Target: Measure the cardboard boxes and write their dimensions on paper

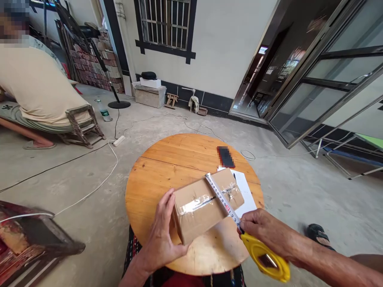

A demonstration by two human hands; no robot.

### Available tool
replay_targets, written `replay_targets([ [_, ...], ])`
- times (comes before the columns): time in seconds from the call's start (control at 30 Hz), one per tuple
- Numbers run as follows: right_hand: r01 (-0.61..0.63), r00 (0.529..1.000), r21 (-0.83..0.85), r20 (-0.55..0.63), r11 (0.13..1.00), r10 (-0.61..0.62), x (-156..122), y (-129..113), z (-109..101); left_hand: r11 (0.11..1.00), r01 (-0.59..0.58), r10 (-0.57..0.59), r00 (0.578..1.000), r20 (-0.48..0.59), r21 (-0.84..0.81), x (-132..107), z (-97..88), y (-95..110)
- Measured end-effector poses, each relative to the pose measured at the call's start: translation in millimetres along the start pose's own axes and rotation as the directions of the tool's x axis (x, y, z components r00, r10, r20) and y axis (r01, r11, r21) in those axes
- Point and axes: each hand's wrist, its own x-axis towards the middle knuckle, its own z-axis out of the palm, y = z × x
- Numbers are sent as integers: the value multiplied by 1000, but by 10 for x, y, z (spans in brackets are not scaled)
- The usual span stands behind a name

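A taped cardboard box lies on a round wooden table. My left hand grips the box's near left end, fingers curled around the edge. My right hand is closed on a yellow tape measure, pinching its white blade. The blade is stretched across the top of the box from its near side to its far edge. A white sheet of paper lies under and beside the box on the right. A dark phone rests further back on the table.
Another person in a beige shirt sits on a low wooden stool at the left. Cables and a power strip run over the concrete floor. A worn wooden piece stands at lower left. Glass doors open at right.
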Motion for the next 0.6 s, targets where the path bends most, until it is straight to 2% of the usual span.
replay_targets([
  [0.17,17,999,-70,-50,997,-21,3,121,171,999,-40,42,997,-63,20,-127,105,112],
  [0.3,38,997,28,-68,999,-36,-13,216,392,1000,-12,12,999,-51,-2,-131,110,96],
  [0.4,53,995,81,-93,995,-46,2,201,509,1000,6,-7,999,-45,-22,-93,106,68],
  [0.6,44,991,53,-132,998,-37,7,131,532,998,63,-64,994,-84,-17,-22,104,2],
])
